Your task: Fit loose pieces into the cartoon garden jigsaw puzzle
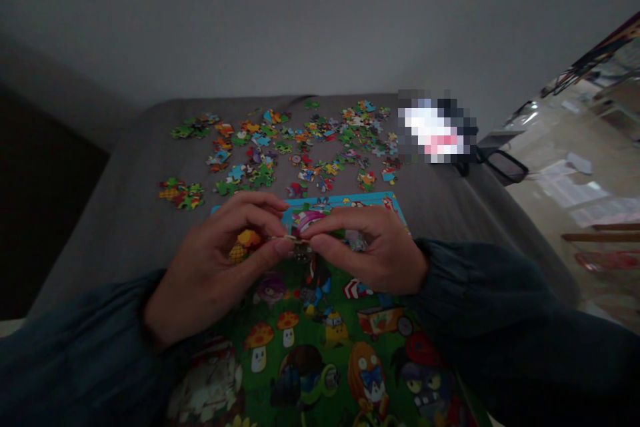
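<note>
The curled left hand [213, 257] and right hand [375, 247] pinch at least one thin, pale-edged jigsaw piece [299, 239] above a green cartoon-printed sheet [313, 328].

And the head-worn camera's looking forward and steeply down, close over the bare left hand [213, 257] and bare right hand [377, 247], grey cloth-covered table [133, 177] mid-view, plain grey wall [295, 20] beyond.

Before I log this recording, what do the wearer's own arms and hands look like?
The left hand and right hand are ungloved, with no rings visible. Both arms are covered by loose, dark blue-green sleeves, gathered into puckers at the wrists. No markings or cables show on them in this dim light.
</note>
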The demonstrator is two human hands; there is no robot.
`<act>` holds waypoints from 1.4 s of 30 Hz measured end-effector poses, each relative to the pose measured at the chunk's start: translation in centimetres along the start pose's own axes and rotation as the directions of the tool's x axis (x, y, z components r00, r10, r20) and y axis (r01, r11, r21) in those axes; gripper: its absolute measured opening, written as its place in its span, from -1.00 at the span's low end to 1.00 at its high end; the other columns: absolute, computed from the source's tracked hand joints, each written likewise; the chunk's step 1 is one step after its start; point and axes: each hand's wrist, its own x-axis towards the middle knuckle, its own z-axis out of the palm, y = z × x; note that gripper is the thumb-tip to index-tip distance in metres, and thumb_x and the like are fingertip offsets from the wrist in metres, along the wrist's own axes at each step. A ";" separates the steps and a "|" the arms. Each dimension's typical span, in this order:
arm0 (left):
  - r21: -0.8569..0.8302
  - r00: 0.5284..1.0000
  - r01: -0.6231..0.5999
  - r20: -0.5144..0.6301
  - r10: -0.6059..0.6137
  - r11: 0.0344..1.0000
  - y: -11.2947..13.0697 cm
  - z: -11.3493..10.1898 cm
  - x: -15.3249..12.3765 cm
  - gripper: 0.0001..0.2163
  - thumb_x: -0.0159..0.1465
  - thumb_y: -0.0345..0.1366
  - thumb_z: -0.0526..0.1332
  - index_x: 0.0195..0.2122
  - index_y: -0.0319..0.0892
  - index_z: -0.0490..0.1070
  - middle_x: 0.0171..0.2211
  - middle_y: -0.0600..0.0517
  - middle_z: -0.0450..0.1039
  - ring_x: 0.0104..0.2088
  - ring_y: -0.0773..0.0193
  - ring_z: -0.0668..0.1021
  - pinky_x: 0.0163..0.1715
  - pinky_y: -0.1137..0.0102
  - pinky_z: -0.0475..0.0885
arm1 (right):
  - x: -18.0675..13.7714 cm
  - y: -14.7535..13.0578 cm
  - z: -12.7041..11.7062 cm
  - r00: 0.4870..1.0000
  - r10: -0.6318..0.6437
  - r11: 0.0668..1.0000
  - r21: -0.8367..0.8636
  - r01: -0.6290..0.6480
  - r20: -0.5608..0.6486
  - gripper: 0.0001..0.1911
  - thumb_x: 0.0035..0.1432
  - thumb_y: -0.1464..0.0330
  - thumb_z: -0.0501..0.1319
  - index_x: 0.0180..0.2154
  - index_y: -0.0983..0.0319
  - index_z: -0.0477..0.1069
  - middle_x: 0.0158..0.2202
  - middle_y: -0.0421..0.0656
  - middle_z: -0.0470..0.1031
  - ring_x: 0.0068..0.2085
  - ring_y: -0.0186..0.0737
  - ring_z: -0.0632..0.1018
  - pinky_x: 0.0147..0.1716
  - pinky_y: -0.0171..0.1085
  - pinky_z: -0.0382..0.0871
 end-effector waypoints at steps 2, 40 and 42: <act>-0.162 0.989 0.146 0.043 -0.141 0.976 0.0 -0.2 0.4 -0.85 0.26 -0.13 0.35 -0.36 -0.06 0.51 -0.30 0.05 0.62 -0.28 0.21 0.65 -0.28 0.40 0.60 | 0.0 -0.2 0.0 0.998 0.024 0.999 0.035 -0.022 -0.050 -0.88 0.27 0.41 0.27 -0.31 0.29 0.57 -0.37 -0.16 0.65 -0.36 -0.36 0.60 -0.32 -0.39 0.48; -0.377 0.952 0.307 0.111 -0.286 0.874 -1.9 -0.5 0.5 -0.78 0.17 -0.20 0.46 -0.29 -0.05 0.44 -0.29 0.13 0.52 -0.35 0.37 0.57 -0.35 0.54 0.56 | 0.0 0.3 0.1 0.992 -0.010 0.999 0.038 0.005 0.128 -0.90 0.24 0.42 0.34 -0.33 0.31 0.63 -0.43 -0.19 0.65 -0.44 -0.42 0.58 -0.38 -0.44 0.46; -0.387 0.953 0.304 0.132 -0.274 0.870 -1.8 -0.3 0.4 -0.76 0.14 -0.20 0.48 -0.30 -0.05 0.43 -0.30 0.13 0.51 -0.35 0.35 0.57 -0.36 0.53 0.56 | 0.0 0.3 0.1 0.991 0.002 0.999 0.034 -0.007 0.134 -0.89 0.24 0.41 0.34 -0.33 0.30 0.63 -0.44 -0.20 0.64 -0.46 -0.41 0.57 -0.39 -0.44 0.46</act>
